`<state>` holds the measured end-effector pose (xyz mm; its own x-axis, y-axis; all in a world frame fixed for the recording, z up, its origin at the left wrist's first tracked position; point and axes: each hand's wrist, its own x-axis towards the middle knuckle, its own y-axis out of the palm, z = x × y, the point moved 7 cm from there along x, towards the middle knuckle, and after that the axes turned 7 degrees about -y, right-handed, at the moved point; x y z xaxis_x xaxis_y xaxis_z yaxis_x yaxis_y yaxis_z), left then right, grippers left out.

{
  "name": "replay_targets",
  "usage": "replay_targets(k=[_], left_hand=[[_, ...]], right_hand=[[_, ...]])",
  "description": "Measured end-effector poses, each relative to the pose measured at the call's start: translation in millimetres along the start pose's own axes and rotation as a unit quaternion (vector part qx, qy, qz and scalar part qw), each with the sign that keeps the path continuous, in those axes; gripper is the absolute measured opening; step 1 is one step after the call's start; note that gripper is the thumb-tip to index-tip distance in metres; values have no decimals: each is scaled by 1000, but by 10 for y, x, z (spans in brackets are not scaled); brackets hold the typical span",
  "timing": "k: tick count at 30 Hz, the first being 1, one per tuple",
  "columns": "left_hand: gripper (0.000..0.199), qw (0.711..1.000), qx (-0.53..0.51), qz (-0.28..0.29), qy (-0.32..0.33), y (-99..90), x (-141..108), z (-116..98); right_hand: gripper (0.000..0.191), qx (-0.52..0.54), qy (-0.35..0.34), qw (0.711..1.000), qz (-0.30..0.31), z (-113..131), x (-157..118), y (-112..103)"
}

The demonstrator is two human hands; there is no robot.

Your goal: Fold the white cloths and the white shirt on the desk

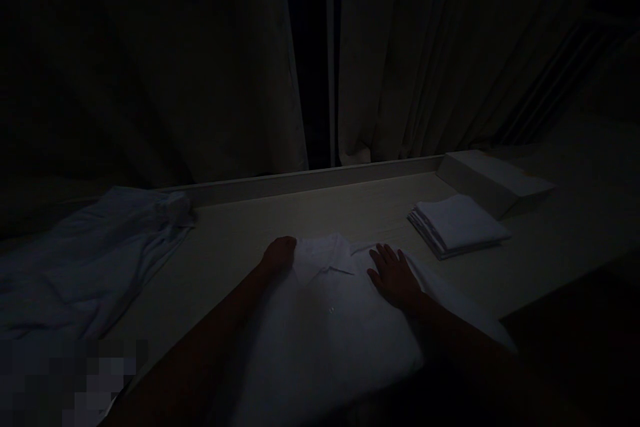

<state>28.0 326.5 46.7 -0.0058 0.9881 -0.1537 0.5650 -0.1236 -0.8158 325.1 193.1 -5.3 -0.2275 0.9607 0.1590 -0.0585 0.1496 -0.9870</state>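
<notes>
No text, label, brand, number or sign can be read in the dim head view; none is legible on the white shirt [333,333], on the folded stack [463,221] or on the crumpled cloth [95,253]. The box [493,170] shows no readable print either; its surface is too dark for fine detail.

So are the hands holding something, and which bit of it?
The left hand seems to hold the white shirt at the shoulder, beside its collar. The right hand lies flat on the other shoulder, fingers spread.
</notes>
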Motion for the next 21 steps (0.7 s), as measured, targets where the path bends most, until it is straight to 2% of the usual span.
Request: replay_targets(k=[3, 5, 7, 9, 12, 15, 21], left_hand=[[48, 991, 44, -97, 77, 36, -253, -173], [53, 969, 114, -137, 173, 204, -529, -307], [60, 949, 184, -136, 218, 450, -763, -309], [69, 946, 221, -132, 198, 635, -886, -184], [74, 949, 244, -126, 152, 762, -909, 32], [73, 948, 248, -128, 153, 772, -878, 104], [76, 946, 234, -148, 168, 734, -912, 42]], right_hand=[[58, -4, 2, 1000, -8, -1, -2, 3], [58, -5, 3, 1000, -11, 0, 0, -2], [58, -3, 3, 1000, -7, 1, 5, -6], [58, -3, 3, 1000, -2, 1, 12, -12], [59, -6, 1, 1000, -4, 3, 21, -14], [59, -8, -2, 1000, -7, -3, 22, 10], [57, -6, -7, 1000, -1, -5, 28, -16]])
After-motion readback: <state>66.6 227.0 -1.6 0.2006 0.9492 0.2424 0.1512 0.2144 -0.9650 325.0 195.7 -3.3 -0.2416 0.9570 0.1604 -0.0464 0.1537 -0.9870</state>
